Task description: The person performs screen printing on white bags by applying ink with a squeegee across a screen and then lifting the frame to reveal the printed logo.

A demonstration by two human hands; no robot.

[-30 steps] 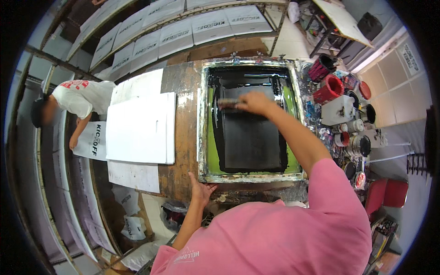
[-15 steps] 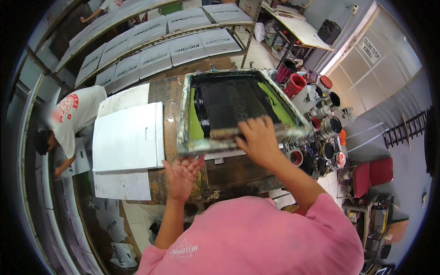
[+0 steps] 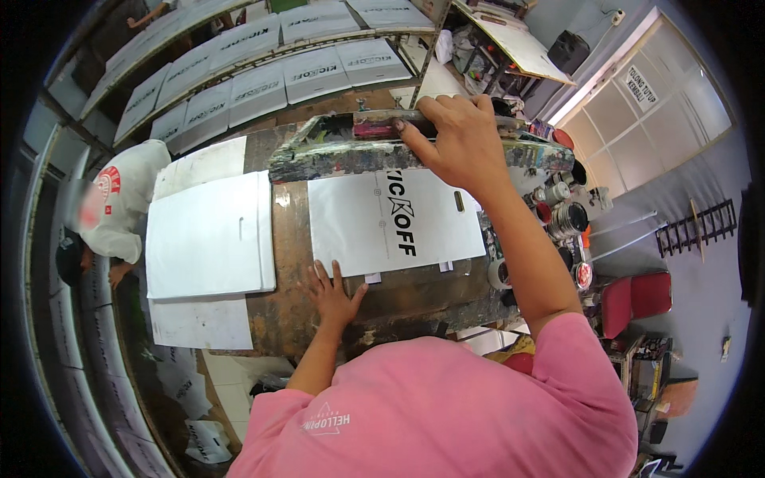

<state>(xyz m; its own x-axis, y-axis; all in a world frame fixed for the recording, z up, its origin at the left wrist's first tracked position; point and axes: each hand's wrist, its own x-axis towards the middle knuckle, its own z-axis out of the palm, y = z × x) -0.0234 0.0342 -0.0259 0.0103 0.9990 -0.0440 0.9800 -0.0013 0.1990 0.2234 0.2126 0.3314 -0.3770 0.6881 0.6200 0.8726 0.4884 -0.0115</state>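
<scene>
A printing screen frame (image 3: 343, 162) is tilted up at the far side of the bench, its paint-stained near edge raised. My right hand (image 3: 462, 143) is closed at the raised frame, on the squeegee (image 3: 373, 127), whose pinkish-dark handle shows beside the thumb; the frame's inner mesh is mostly out of sight. Below it a flat white bag (image 3: 351, 219) with black printed lettering and a cut handle slot lies on the bench. My left hand (image 3: 335, 303) rests with fingers spread at the bag's near left corner and holds nothing.
A stack of white bags (image 3: 207, 239) sits to the left on the stained bench (image 3: 291, 239). Ink cans (image 3: 567, 219) crowd the right side. Printed bags (image 3: 315, 76) lie on racks beyond. Another person (image 3: 127, 199) bends at the left rack; a red chair (image 3: 633, 299) stands right.
The screen frame has swung up and away, uncovering the printed bag. My right hand rose with it, holding the squeegee. My left hand moved from the frame's edge onto the bag's corner.
</scene>
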